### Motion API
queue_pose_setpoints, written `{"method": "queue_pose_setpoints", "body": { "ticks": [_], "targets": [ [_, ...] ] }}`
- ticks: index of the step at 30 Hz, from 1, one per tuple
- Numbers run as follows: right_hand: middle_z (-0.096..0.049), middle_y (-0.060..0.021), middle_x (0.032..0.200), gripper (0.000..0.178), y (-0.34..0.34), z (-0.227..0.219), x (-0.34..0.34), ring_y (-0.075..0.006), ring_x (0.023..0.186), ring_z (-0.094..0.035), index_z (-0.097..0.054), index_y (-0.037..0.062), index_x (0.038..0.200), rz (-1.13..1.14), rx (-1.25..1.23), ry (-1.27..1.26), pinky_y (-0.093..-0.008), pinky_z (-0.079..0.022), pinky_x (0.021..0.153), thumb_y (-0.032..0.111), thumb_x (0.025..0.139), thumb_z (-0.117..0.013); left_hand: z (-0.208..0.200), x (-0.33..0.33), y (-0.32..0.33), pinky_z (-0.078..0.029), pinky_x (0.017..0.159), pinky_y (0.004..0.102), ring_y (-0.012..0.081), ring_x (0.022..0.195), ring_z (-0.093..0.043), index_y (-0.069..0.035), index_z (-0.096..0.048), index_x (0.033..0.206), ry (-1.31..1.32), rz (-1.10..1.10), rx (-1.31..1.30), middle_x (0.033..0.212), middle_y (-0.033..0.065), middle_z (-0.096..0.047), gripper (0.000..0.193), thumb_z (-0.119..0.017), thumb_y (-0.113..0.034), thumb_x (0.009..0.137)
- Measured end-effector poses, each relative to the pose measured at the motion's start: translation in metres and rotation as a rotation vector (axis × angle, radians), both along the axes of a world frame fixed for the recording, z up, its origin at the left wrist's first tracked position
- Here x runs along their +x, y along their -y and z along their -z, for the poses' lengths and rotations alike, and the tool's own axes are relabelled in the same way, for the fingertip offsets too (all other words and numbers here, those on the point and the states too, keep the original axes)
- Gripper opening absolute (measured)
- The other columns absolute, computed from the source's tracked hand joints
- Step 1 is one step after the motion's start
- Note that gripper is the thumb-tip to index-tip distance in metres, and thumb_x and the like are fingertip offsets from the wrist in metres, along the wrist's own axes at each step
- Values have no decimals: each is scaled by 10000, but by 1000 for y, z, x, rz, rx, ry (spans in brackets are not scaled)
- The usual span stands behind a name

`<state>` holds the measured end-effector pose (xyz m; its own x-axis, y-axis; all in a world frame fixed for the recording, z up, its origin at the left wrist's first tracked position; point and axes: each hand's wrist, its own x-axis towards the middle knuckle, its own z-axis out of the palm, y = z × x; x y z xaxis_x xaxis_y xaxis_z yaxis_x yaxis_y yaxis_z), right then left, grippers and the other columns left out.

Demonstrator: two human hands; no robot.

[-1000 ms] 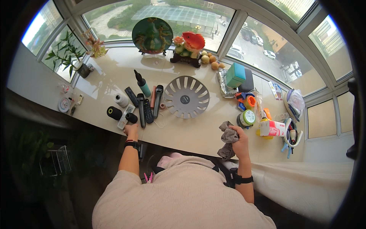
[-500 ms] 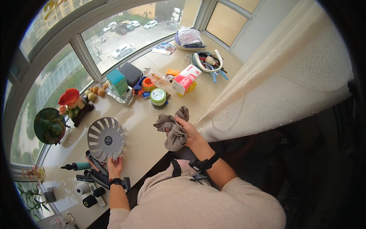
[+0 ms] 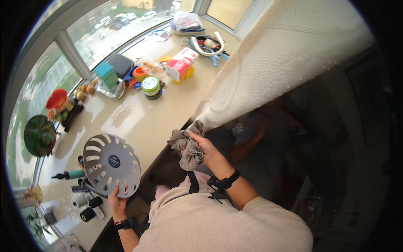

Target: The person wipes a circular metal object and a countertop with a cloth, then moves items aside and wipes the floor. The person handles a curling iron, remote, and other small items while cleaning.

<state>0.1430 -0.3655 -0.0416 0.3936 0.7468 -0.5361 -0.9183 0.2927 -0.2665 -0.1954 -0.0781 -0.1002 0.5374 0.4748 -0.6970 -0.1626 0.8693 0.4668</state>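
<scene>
A round grey slotted plastic basket (image 3: pixel 100 161) is held at its near rim by my left hand (image 3: pixel 119 200), fingers on the inside wall. The basket is tilted and overlaps the front edge of the windowsill counter (image 3: pixel 126 122). Bunched up in my right hand (image 3: pixel 208 152) is a crumpled grey-brown cloth (image 3: pixel 187 147), gripped in front of my body beyond the counter's edge. Part of the cloth is hidden by my fingers.
Behind the basket lie a teal-handled tool (image 3: pixel 71 174), dark handled items and thread spools (image 3: pixel 87 214). Farther back stand a green-lidded jar (image 3: pixel 151 87), a teal box (image 3: pixel 105 74), a tissue pack (image 3: pixel 181 64) and a red ornament (image 3: pixel 61 101). A cream curtain (image 3: pixel 268 63) hangs at right.
My left hand has lifted the basket off the counter and tilted it toward me. My right hand still grips the cloth. The view has turned, shifting the counter items left and up.
</scene>
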Motion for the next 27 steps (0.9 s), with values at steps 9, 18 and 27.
{"method": "queue_pose_setpoints", "body": {
  "ticks": [9,18,27],
  "targets": [
    [-646,-182,1014,456,-13,25,5,-297,817,-609,-552,21,1269,-554,5,-191,-393,-536,710,398,1023,-479,-48,-167,222,-547,776,453,457,1104,-626,-17,-355,1447,-16,-484,96,1390,164,-505,642,-455,60,818],
    [-680,-185,985,423,-47,28,-63,-306,844,-685,-533,1,1288,-807,2,-32,-432,-599,713,331,1033,-463,-60,-376,411,-602,642,442,329,984,-689,16,-358,1443,-1016,-1316,268,1318,203,-562,572,-414,34,874],
    [-697,-172,1007,361,-53,-1,-171,-272,876,-694,-575,-27,1219,-738,158,-91,-401,-593,759,272,1037,-485,1,-507,476,-604,719,515,432,957,-671,62,-358,1411,-1868,-791,-246,1267,278,-568,470,-481,-33,967]
  ]
}}
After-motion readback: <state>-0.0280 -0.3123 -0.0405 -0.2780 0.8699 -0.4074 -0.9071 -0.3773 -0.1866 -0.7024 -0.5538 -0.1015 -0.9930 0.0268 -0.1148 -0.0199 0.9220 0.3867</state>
